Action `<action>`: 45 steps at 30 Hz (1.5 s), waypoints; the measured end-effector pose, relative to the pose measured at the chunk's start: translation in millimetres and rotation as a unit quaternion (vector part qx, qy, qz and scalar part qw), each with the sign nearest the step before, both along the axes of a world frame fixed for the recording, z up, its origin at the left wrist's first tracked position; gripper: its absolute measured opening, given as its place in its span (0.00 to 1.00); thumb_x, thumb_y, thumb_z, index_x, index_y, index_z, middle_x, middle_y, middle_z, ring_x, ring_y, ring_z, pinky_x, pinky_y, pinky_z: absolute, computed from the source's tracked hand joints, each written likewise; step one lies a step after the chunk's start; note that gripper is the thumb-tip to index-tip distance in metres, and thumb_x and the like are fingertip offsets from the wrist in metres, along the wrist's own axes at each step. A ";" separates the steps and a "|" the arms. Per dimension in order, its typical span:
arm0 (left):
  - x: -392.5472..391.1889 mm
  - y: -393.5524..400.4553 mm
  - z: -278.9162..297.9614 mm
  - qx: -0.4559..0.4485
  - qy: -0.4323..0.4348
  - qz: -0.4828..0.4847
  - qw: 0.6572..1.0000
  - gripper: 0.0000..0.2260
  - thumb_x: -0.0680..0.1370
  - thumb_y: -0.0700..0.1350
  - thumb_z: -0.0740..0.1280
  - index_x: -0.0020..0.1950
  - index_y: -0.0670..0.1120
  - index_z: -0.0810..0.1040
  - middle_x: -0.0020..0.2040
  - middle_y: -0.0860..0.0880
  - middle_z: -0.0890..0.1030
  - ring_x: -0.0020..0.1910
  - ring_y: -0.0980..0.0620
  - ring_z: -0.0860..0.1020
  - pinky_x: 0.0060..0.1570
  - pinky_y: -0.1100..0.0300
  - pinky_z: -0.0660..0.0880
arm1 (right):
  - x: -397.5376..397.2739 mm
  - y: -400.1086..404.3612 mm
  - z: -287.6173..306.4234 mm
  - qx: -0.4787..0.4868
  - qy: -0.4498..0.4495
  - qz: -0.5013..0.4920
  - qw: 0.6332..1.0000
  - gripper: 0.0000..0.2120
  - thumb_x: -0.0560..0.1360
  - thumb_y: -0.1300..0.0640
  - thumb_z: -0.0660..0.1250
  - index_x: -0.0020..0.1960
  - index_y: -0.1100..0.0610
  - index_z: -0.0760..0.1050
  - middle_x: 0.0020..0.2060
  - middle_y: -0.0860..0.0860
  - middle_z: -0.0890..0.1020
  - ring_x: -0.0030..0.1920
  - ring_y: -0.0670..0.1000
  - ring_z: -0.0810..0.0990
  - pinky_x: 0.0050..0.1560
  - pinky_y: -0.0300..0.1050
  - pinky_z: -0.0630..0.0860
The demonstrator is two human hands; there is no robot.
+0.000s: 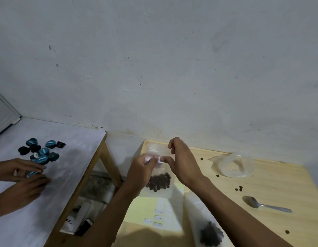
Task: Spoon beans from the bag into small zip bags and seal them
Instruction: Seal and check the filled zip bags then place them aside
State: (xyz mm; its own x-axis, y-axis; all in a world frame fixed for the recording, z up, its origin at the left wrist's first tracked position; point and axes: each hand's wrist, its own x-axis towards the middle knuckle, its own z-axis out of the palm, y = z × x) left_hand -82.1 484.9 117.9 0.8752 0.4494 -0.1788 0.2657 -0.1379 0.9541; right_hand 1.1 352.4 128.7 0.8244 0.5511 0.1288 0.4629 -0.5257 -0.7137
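Above the wooden table (272,182), both hands' fingers (155,160) pinch a clear zip bag (159,182) bottom-heavy with dark beans.

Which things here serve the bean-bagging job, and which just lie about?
Job:
- small clear zip bag of dark beans, top pinched by left hand and right hand
- grey metal spoon
- large clear plastic bag

Lying about:
- blue-lidded black capsules
- yellow label sheet

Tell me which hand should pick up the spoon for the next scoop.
Probably the right hand. The spoon lies on the wooden table on that side, free of anything. The left hand is further from it and pinches the top of the small bag of beans.
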 end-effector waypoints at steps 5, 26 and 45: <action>-2.1 9.3 -4.9 -0.024 0.013 -0.018 0.999 0.13 0.81 0.49 0.64 0.40 0.48 0.83 0.37 0.45 0.83 0.35 0.52 0.77 0.39 0.61 0.74 | 2.9 -1.7 -2.7 0.015 0.040 -0.058 0.997 0.34 0.65 0.43 0.77 0.64 0.49 0.63 0.54 0.45 0.70 0.55 0.47 0.69 0.55 0.45 0.70; 48.3 -1.5 -99.4 -0.033 0.188 -0.071 0.979 0.14 0.75 0.41 0.70 0.59 0.52 0.74 0.49 0.46 0.80 0.45 0.46 0.80 0.43 0.55 0.76 | 22.1 -33.1 -105.0 0.114 0.326 -0.284 0.894 0.27 0.75 0.63 0.70 0.71 0.54 0.65 0.39 0.56 0.81 0.37 0.50 0.79 0.35 0.33 0.74; 110.0 9.0 -158.1 0.198 0.208 -0.072 0.955 0.20 0.75 0.50 0.70 0.65 0.49 0.73 0.56 0.43 0.77 0.55 0.45 0.77 0.52 0.52 0.76 | 89.0 -35.5 -134.0 -0.123 0.295 -0.156 0.935 0.35 0.71 0.50 0.70 0.75 0.51 0.61 0.58 0.59 0.74 0.55 0.59 0.77 0.57 0.47 0.76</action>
